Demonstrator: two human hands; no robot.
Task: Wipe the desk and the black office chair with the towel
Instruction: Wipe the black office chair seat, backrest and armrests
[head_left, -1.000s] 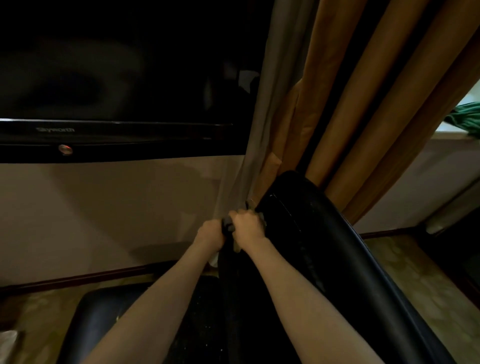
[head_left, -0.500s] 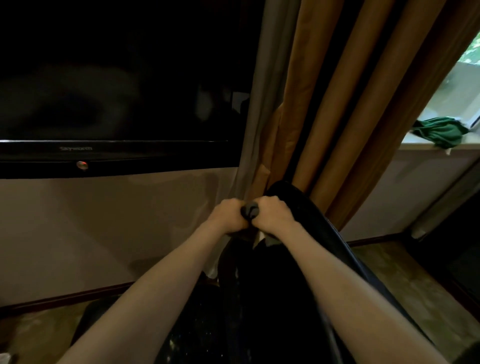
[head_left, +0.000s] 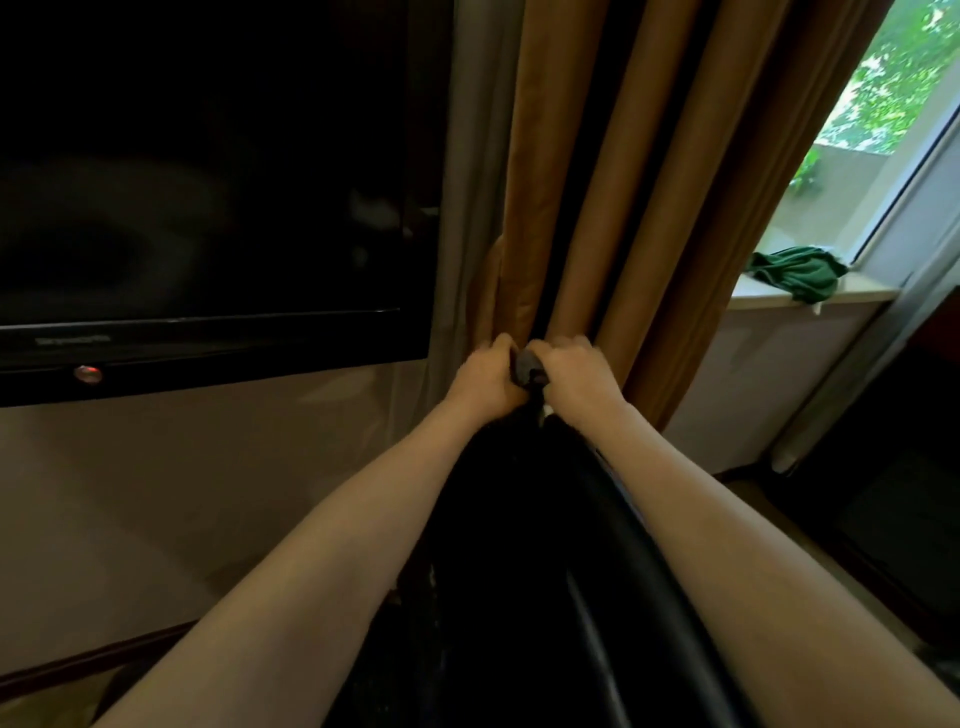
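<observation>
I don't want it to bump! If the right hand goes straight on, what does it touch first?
Probably the brown curtain, hanging just beyond the right hand that grips the grey towel; depth is unclear.

There are 2 hands in view: 1 left hand (head_left: 485, 376) and 1 right hand (head_left: 579, 374), on 2 bare forearms. Between them shows 1 dark grey towel (head_left: 525, 366). There is 1 black office chair (head_left: 597, 545). There is 1 television (head_left: 208, 182), with 1 round red-lit button (head_left: 87, 373) on its lower frame. Curtains number 2: 1 brown curtain (head_left: 597, 156) and 1 grey curtain (head_left: 478, 156). There is 1 window (head_left: 893, 93), 1 windowsill (head_left: 862, 293) and 1 green cloth (head_left: 797, 270). Loose cloths number 2 in all: the towel and the green cloth.
</observation>
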